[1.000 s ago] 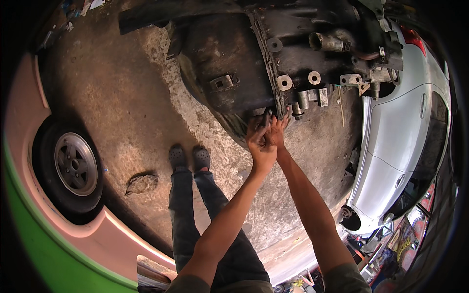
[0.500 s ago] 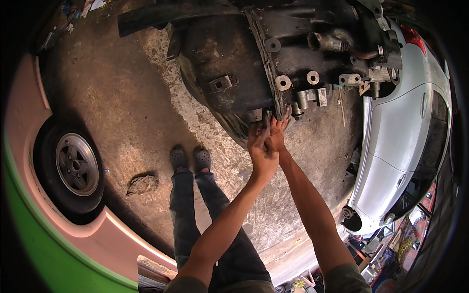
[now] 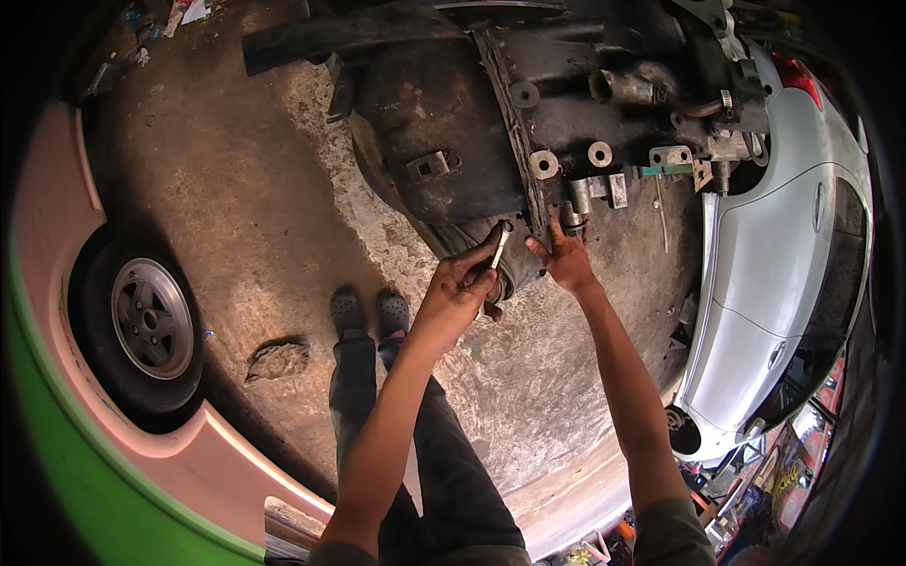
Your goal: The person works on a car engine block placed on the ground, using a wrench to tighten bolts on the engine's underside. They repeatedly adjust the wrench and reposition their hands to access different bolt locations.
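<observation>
Wrench (image 3: 499,247) partly beyond left grip (image 3: 459,292)

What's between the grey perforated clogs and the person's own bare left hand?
In the head view, only mottled concrete floor shows between the clogs and the left hand.

Left hand (image 3: 458,291) curled, right hand (image 3: 569,264) splayed (both arms (image 3: 624,377) outstretched)

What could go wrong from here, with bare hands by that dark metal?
The slim, silver metal wrench-like tool might slip from the left-hand grip and drop to the stained, grey-brown concrete floor. The right-hand grip, bare and close to the short, silver cylindrical metal fitting, could get scraped.
</observation>
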A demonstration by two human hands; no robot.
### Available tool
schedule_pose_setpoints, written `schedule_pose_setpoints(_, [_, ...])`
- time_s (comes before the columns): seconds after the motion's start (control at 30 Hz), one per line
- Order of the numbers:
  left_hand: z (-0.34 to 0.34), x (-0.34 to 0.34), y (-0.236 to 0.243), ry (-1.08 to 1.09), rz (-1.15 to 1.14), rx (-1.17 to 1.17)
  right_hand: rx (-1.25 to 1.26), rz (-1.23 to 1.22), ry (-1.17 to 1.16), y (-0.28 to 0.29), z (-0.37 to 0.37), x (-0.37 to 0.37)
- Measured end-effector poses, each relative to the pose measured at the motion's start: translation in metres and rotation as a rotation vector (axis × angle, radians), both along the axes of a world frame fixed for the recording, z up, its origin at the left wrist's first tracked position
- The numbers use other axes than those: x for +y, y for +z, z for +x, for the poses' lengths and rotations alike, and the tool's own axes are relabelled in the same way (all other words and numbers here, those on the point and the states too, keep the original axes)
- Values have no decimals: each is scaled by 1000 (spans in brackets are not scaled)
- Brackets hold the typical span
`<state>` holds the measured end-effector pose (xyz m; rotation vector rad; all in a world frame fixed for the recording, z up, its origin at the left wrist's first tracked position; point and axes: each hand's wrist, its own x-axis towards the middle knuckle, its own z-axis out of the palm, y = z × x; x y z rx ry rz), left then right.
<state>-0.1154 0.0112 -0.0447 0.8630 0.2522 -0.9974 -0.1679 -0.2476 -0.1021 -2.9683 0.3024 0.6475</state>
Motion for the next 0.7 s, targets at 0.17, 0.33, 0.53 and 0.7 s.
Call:
schedule_pose_setpoints(0.17, [34,9,6,-106,-13,36,50,1,-47,-35,-12,-14])
schedule_pose_setpoints(0.33, [45,11,15,-118,-78,50,33,42,-59,-35,-11,-16])
schedule_pose_setpoints(0.53, [54,9,33,-74,28,109,30,39,-53,-34,-10,-14])
schedule_pose_setpoints(0.7, [62,5,49,-83,151,140,-12,41,-42,-33,-9,-12])
